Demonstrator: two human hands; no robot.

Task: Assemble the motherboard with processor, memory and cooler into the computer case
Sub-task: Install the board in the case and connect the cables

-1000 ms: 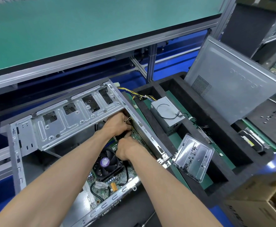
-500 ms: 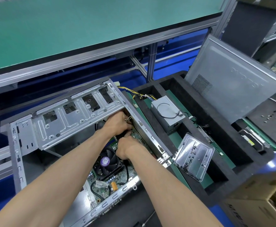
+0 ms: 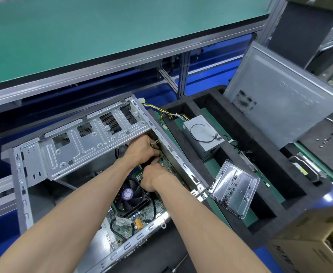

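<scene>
The open metal computer case (image 3: 79,146) lies on its side at centre left. Inside it is the green motherboard (image 3: 122,223) with its black cooler fan (image 3: 131,194). Both my hands reach into the case beyond the fan, close to the case's right wall. My left hand (image 3: 142,148) has its fingers curled round a cable bundle, and a beige tie (image 3: 155,143) sticks out of it. My right hand (image 3: 154,178) sits just below, with its curled fingertips meeting the left hand over the board. What they pinch is hidden.
A black foam tray (image 3: 264,174) on the right holds a grey power supply (image 3: 203,134) with yellow wires and a clear screw tray (image 3: 234,186). The grey side panel (image 3: 280,103) leans behind it. A hard drive (image 3: 303,168) and loose screws (image 3: 331,142) lie far right.
Both hands stay at the same spot inside the case, shifting only slightly. Nothing else has moved.
</scene>
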